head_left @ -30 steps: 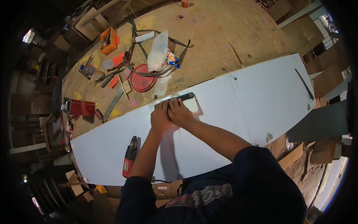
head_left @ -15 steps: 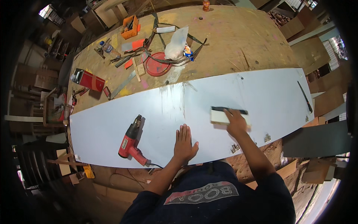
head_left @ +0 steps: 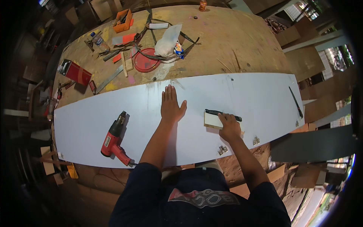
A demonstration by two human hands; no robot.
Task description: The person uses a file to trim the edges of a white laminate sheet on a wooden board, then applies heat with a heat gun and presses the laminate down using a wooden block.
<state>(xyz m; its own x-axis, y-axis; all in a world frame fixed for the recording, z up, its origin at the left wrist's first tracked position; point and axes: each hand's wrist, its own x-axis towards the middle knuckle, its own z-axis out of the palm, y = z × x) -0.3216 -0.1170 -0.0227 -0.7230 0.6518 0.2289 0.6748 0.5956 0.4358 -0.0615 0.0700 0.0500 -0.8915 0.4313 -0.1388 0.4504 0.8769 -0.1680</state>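
A long white panel (head_left: 151, 140) lies across the table in front of me. My left hand (head_left: 172, 108) is open, palm down near the panel's far edge, with its fingers stretched toward grey smears there. To the right, my right hand (head_left: 230, 126) is closed on a white rectangular block (head_left: 212, 120) that rests on the panel. A slim black tool (head_left: 217, 112) lies along the block's far side, under or beside my fingertips; its kind I cannot make out. Left of my left forearm, a red and black heat gun (head_left: 114, 139) lies on its side.
Small metal hinges (head_left: 222, 150) sit along the panel's near edge. A thin black-handled blade (head_left: 296, 102) lies at its right end. Beyond are a red can (head_left: 77, 73), a red lid (head_left: 145, 62), a plastic bag (head_left: 166, 43), black straps and an orange box (head_left: 123, 20) on the wooden table.
My left hand has slid forward from the panel's near part toward its far edge. My right hand stays on the block. The whole view has shifted a little.
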